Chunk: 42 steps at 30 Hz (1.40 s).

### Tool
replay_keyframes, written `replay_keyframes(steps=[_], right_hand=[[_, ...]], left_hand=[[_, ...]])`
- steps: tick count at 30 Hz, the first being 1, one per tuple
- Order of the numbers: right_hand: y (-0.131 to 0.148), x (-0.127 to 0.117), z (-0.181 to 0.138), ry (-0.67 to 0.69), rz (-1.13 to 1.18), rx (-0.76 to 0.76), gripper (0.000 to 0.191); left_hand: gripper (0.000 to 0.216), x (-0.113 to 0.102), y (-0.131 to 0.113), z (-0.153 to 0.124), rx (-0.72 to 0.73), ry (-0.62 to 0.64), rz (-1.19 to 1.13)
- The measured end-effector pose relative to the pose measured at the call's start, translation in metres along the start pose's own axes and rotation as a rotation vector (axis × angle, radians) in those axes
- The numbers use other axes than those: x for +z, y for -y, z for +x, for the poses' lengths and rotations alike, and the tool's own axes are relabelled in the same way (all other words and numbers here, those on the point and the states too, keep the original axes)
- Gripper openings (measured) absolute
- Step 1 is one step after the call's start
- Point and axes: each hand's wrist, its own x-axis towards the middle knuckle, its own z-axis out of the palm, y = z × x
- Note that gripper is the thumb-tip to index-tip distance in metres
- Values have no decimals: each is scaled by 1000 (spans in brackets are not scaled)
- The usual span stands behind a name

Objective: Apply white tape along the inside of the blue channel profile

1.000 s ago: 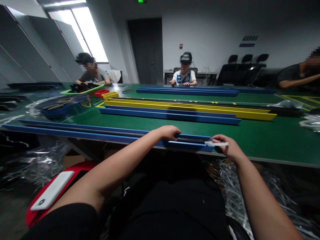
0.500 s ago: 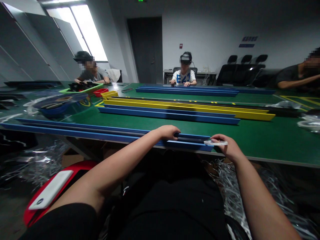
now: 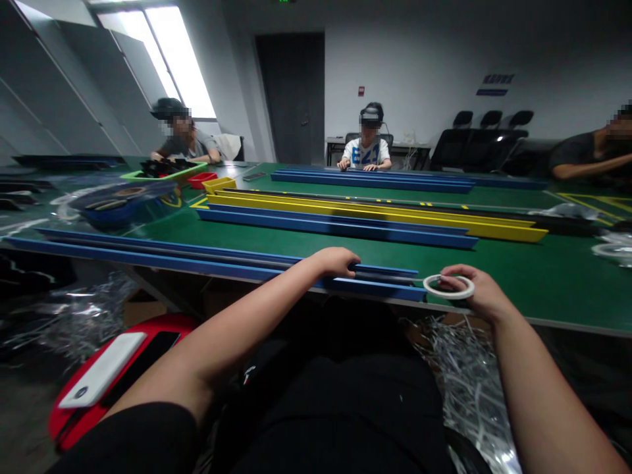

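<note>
Along the near edge of the green table lies a long blue channel (image 3: 148,260) with a dark strip down its inside. My left hand (image 3: 338,262) is closed over the channel near its right end, fingertips bent down into it and partly hidden. Just past that end, my right hand (image 3: 481,289) grips a white roll of tape (image 3: 444,295), its fingers reaching through the ring. A thin pale strip seems to run from the roll to the channel's end.
Beyond lie another blue channel (image 3: 320,227), a yellow channel (image 3: 513,232) and more blue ones (image 3: 370,182). Green (image 3: 197,172), red (image 3: 202,181) and yellow bins (image 3: 220,185) stand left. Several people sit around the table. Shredded strips (image 3: 474,395) fill the floor below.
My right hand has moved right, away from the channel's end, with the tape roll, whose ring now faces up more. My left hand stays on the channel. The view has shifted slightly.
</note>
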Motion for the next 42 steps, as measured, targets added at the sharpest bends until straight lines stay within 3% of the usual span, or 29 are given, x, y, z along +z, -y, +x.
replay_keyframes(steps=[2,6,9,14,22,27,31,36,42], right_hand=[[0,-9,2,1,-177,-80,37],[-2,-21,9,54,-561,-390,25],[-7,-25,13,110,-707,-484,23],[-7,-26,7,163,-798,-467,34],[3,-37,-10,369,-846,-437,53],[-4,-38,-17,378,-889,-326,69],[3,-25,-20,311,-887,-213,57],[17,14,-14,47,-1013,-211,44],[14,48,4,9,-1007,-355,27]], left_hand=[[28,-1,0,0,1,-2,6],[29,0,2,1,22,-10,16],[32,2,3,2,28,-13,10],[32,2,3,1,16,-10,11],[31,-1,1,-1,-10,11,6],[31,-2,0,-1,-13,14,3],[32,-3,0,-1,-19,18,4],[31,-3,-2,0,-14,22,3],[27,-5,-4,0,10,17,8]])
